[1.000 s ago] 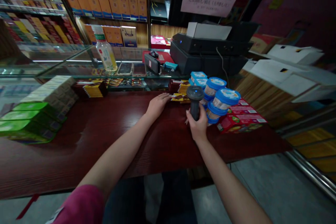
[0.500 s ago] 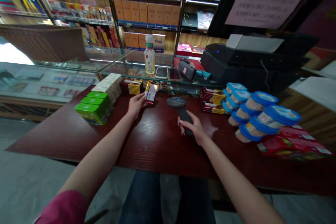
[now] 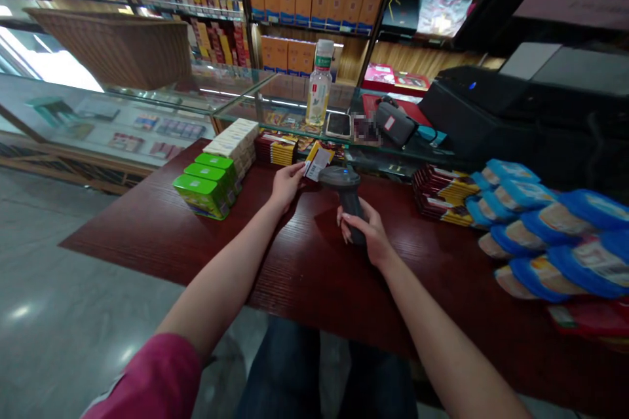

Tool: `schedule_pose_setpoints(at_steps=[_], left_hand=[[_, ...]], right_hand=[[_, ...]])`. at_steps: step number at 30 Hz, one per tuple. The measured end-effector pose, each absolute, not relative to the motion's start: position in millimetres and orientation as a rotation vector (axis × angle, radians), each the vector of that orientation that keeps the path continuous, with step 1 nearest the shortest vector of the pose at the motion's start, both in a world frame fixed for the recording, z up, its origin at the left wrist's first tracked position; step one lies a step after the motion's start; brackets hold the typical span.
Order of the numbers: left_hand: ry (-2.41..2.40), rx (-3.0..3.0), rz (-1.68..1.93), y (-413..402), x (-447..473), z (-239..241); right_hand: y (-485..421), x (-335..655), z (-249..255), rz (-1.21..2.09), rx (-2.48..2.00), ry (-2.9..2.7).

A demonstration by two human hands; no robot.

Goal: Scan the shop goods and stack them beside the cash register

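Between the fingertips of my left hand [image 3: 288, 184] is a small flat yellow and dark-red packet [image 3: 318, 162], its pale label side facing up. My right hand [image 3: 366, 228] is wrapped round the handle of a black barcode scanner [image 3: 350, 193]. The scanner's head, with a small blue light, is close to the packet's lower right corner. Behind my left hand lies a stack of similar packets [image 3: 276, 147]. Another stack of these packets [image 3: 441, 193] lies to the right of the scanner.
Green boxes [image 3: 204, 186] and a row of white packs [image 3: 232, 141] stand at the left. Blue-lidded tubs [image 3: 555, 222] are piled at the right. On the glass counter stand a bottle [image 3: 319, 88], a phone [image 3: 339, 124] and a dark case [image 3: 396, 123].
My view has swung and the scene sits further right and lower at the right side. The scanner's head and the packet have come closer together. Both hands keep their hold.
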State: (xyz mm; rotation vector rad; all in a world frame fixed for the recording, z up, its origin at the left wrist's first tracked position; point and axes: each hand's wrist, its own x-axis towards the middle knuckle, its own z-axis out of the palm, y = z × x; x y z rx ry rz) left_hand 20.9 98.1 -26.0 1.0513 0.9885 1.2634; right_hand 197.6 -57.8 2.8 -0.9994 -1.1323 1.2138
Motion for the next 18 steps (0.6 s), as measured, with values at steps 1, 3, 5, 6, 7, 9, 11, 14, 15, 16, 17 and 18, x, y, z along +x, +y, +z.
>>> schedule_pose_setpoints(at_steps=[1, 3, 5, 6, 7, 9, 11, 14, 15, 16, 17, 18], left_hand=[[0.991, 1.056, 1.265, 98, 21, -26], [0.966, 1.081, 1.266, 97, 23, -26], [0.93, 1.114, 1.265, 95, 23, -27], [0.929, 1.123, 1.262, 95, 24, -27], [0.947, 1.129, 1.26, 95, 24, -27], [1.033, 1.165, 1.29, 95, 22, -25], [1.148, 1.312, 1.375, 94, 17, -21], [1.298, 1.728, 1.524, 91, 1, -9], [1.333, 1.871, 1.548, 89, -6, -5], [1.365, 1.998, 1.559, 88, -13, -1], [1.402, 2.104, 1.56, 87, -20, 3], [1.443, 2.193, 1.549, 88, -25, 6]], right_hand=[[-58, 197, 3, 1.207, -1.001, -1.13], [-58, 197, 3, 1.207, -1.012, -1.121], [-58, 196, 2, 1.217, -1.025, -1.114], [-58, 196, 1, 1.22, -1.028, -1.112], [-58, 196, 1, 1.219, -1.028, -1.11], [-58, 196, 0, 1.21, -1.021, -1.11], [-58, 197, 0, 1.196, -1.014, -1.104], [-58, 198, 1, 1.185, -1.005, -1.081], [-57, 198, 1, 1.183, -1.003, -1.071], [-57, 198, 1, 1.183, -1.002, -1.063], [-57, 198, 0, 1.183, -1.002, -1.057], [-57, 198, 0, 1.183, -1.003, -1.052]])
